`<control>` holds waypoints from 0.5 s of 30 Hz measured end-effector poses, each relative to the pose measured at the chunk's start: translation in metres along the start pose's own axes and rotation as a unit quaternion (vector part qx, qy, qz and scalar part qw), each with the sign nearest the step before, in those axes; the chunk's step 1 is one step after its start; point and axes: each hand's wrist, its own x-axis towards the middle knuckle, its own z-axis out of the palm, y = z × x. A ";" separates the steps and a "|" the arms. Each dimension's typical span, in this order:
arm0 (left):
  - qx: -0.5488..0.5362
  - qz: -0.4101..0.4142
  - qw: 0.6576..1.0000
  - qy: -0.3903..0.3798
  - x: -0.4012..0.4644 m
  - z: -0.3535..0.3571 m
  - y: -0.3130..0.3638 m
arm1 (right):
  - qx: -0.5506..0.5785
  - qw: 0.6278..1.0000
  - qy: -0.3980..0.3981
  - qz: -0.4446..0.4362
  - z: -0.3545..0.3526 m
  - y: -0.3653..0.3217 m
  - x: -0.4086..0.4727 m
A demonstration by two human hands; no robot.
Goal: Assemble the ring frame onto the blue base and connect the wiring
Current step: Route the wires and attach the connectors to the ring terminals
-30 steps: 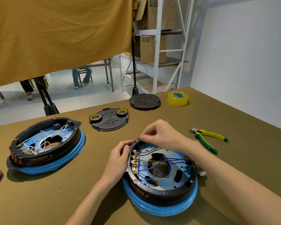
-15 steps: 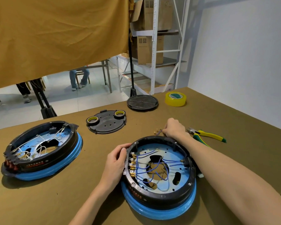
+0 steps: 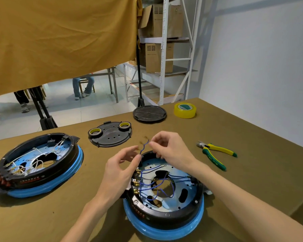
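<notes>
A black ring frame sits on a blue base in front of me, with blue wires crossing its silver inner plate and brass terminals along its left side. Above its far rim I hold a short wavy blue wire between both hands. My right hand pinches the wire's upper end. My left hand pinches its lower end beside the ring's left rim.
A second black ring on a blue base, with white wires, lies at the left. A black plate carrying two tape rolls, a round black lid, yellow tape and yellow-green pliers lie on the olive table.
My right hand came back from the table near the pliers, now pinching a short blue wire. My left hand let go of the ring's rim and rose to take the wire's lower end.
</notes>
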 end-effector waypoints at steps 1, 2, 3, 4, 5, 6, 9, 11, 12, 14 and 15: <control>0.000 0.013 1.000 0.005 -0.001 -0.001 0.004 | 0.009 1.000 -0.011 0.001 0.002 -0.003 -0.006; -0.003 0.023 1.000 0.010 -0.001 -0.002 0.007 | 0.022 1.000 -0.019 0.003 0.003 -0.006 -0.011; -0.004 0.030 0.999 0.012 -0.002 -0.004 0.010 | 0.041 0.999 -0.026 0.007 0.002 -0.009 -0.016; -0.003 0.033 0.999 0.005 -0.002 -0.006 0.012 | 0.070 0.997 -0.041 0.019 0.000 -0.013 -0.018; -0.001 0.035 0.999 -0.008 -0.002 -0.009 0.013 | 0.113 0.991 -0.066 0.042 -0.003 -0.016 -0.020; 0.000 0.038 0.999 -0.027 -0.001 -0.012 0.015 | 0.162 0.979 -0.103 0.074 -0.007 -0.021 -0.021; 0.011 0.071 0.994 -0.081 0.000 -0.017 0.021 | 0.208 0.941 -0.222 0.147 -0.020 -0.029 -0.025; 0.040 0.120 0.989 -0.076 -0.001 -0.018 0.024 | 0.205 0.928 -0.263 0.166 -0.024 -0.032 -0.027; 0.049 0.140 0.987 -0.065 -0.002 -0.018 0.026 | 0.213 0.921 -0.276 0.176 -0.025 -0.032 -0.029; 0.045 0.156 0.986 -0.039 -0.002 -0.017 0.028 | 0.223 0.911 -0.290 0.192 -0.025 -0.032 -0.030; 0.037 0.151 0.987 -0.031 -0.002 -0.016 0.028 | 0.224 0.908 -0.292 0.200 -0.025 -0.032 -0.031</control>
